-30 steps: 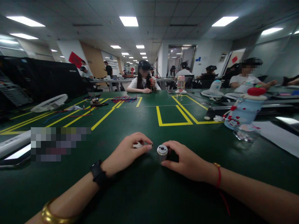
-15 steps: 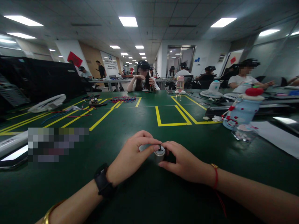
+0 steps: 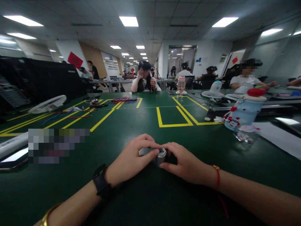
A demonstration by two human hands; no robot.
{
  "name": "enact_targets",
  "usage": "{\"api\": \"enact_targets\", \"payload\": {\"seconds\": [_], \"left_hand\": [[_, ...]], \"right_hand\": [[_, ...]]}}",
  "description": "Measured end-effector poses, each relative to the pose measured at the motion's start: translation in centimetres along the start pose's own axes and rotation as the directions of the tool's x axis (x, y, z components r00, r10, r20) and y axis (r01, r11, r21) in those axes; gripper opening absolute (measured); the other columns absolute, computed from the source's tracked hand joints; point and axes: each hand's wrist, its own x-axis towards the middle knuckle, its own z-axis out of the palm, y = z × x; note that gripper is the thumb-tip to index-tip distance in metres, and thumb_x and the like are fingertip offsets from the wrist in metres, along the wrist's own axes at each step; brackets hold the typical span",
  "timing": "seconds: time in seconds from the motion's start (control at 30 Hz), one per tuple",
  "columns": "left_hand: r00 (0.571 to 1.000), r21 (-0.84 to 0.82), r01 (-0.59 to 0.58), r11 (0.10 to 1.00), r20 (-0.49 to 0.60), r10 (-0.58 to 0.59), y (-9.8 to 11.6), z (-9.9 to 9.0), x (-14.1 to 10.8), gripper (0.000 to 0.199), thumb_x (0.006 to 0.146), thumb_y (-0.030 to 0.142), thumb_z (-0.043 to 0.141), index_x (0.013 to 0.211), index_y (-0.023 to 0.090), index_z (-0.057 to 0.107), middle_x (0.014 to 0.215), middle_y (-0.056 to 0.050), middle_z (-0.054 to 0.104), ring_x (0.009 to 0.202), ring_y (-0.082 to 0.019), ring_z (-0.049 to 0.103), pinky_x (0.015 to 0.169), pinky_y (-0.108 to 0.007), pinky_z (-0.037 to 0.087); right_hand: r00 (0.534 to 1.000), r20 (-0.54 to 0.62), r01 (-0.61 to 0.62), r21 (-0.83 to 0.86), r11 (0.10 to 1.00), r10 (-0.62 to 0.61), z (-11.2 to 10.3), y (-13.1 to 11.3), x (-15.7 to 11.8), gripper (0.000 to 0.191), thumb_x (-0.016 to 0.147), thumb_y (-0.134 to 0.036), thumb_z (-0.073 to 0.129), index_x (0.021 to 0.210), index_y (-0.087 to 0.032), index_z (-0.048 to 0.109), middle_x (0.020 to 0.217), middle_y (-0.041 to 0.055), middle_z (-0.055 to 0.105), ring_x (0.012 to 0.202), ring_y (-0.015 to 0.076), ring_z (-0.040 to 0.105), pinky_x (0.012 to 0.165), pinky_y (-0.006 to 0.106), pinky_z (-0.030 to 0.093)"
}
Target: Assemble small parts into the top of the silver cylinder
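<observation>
A small silver motor, a short metal cylinder with dark holes in its top face, stands upright on the green table. My right hand grips it from the right side, thumb in front and fingers behind. Over its top, my left hand pinches a small dark part between thumb and forefinger. That part sits at the middle of the motor's top face; the fingertips mostly cover it, so its kind is unclear.
Yellow tape lines mark the table ahead. On the right are a blue bottle, a small clear box and white paper. Red and blue wires lie farther back. A white fan is at left. Across the table sits a person.
My left fingers have come slightly lower over the motor's top, covering more of the dark part. My right hand keeps its place. The person opposite has raised a hand.
</observation>
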Motion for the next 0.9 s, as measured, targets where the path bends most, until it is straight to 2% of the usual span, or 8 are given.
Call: {"api": "enact_targets", "payload": {"seconds": [0.3,0.43,0.53,0.7,0.9], "left_hand": [[0.999,-0.050,0.022,0.999,0.039,-0.020,0.1,-0.1,-0.3,0.019,0.086,0.025,0.057,0.104,0.026,0.064,0.105,-0.001,0.062,0.096,-0.018,0.057,0.085,-0.031,0.044],[0.996,-0.068,0.080,0.994,0.047,-0.077,-0.2,0.3,-0.5,0.027,0.083,0.028,0.061,0.111,0.025,0.059,0.107,-0.002,0.062,0.096,-0.019,0.057,0.084,-0.032,0.044],[0.990,-0.102,0.129,0.986,0.069,-0.123,-0.6,0.8,-0.5,0.033,0.079,0.032,0.067,0.109,0.023,0.057,0.103,-0.003,0.062,0.092,-0.020,0.056,0.081,-0.033,0.045],[0.988,-0.148,0.141,0.979,0.077,-0.131,-1.0,1.5,-0.5,0.032,0.077,0.032,0.069,0.105,0.021,0.056,0.101,-0.002,0.062,0.090,-0.019,0.055,0.079,-0.032,0.044],[0.986,-0.130,0.146,0.981,0.101,-0.133,-1.1,1.8,-0.7,0.029,0.079,0.031,0.067,0.104,0.021,0.055,0.096,-0.001,0.061,0.088,-0.018,0.054,0.076,-0.030,0.042]], "right_hand": [[1.000,0.007,-0.001,-0.006,1.000,0.001,-0.1,0.0,0.0,0.036,0.079,-0.029,0.068,0.112,-0.019,0.055,0.100,0.0054,0.061,0.088,0.0208,0.053,0.079,0.036,0.043],[1.000,0.011,-0.003,0.003,1.000,0.003,0.0,0.1,0.0,0.036,0.078,-0.027,0.069,0.110,-0.019,0.056,0.102,0.0052,0.061,0.090,0.0206,0.053,0.080,0.035,0.042],[1.000,0.010,-0.006,0.009,1.000,0.006,0.0,0.2,-0.1,0.033,0.078,-0.026,0.068,0.109,-0.020,0.056,0.101,0.0046,0.061,0.090,0.0204,0.053,0.080,0.035,0.042],[1.000,0.009,-0.010,0.026,1.000,0.010,0.2,0.2,-0.1,0.028,0.079,-0.026,0.067,0.105,-0.020,0.056,0.098,0.0034,0.061,0.087,0.0196,0.053,0.077,0.034,0.042],[0.998,-0.002,-0.065,0.131,0.989,0.066,0.1,0.5,-0.2,0.034,0.075,-0.019,0.068,0.107,-0.020,0.055,0.098,0.0042,0.061,0.088,0.0189,0.055,0.077,0.032,0.044]]}}
